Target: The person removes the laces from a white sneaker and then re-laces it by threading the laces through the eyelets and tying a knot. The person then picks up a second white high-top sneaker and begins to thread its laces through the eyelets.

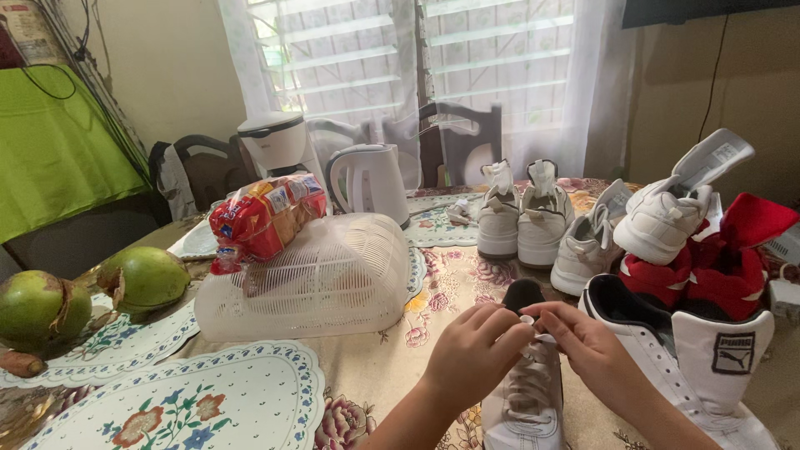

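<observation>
A white sneaker [525, 400] stands on the table right in front of me, toe toward me, with white laces [530, 377]. My left hand [472, 350] and my right hand [588, 343] meet above its tongue, both pinching the white lace end [527, 319] between thumb and fingers. A second white high-top sneaker [708, 367] lies just right of my right hand.
Red shoes [725, 267] and several more white sneakers [525, 218] stand at the back right. A white plastic food cover [333, 283] with a bread bag [262, 218] on it sits left, beside two green coconuts [142, 279], floral placemats [208, 400], a kettle [367, 179] and chairs.
</observation>
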